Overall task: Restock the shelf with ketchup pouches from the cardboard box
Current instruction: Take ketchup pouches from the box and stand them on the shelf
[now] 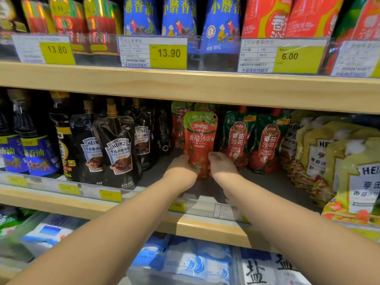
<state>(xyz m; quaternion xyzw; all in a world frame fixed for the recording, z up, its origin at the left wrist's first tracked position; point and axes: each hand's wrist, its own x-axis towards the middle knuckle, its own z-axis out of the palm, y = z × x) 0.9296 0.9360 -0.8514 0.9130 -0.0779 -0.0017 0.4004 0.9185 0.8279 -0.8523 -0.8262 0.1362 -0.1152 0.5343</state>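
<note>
Head view: the left hand (181, 167) is gripping the lower left edge of one ketchup pouch (200, 138), upright on the middle shelf (205, 227), with one matching pouch (178, 120) behind. The right hand (221, 164) is gripping its lower right edge. Two green-topped pouches (236, 138) are standing just beside. Restocking is judged under way (box unseen, remainder unknown).

Pale wooden shelf boards (185, 87) run across the whole view in stacked tiers. Each is edged with a clear plastic rail (37, 184) holding yellow-and-white price labels (168, 55). Even light falls on the fronts, and the middle tier's grey deck (267, 182) darkens toward the back.
</note>
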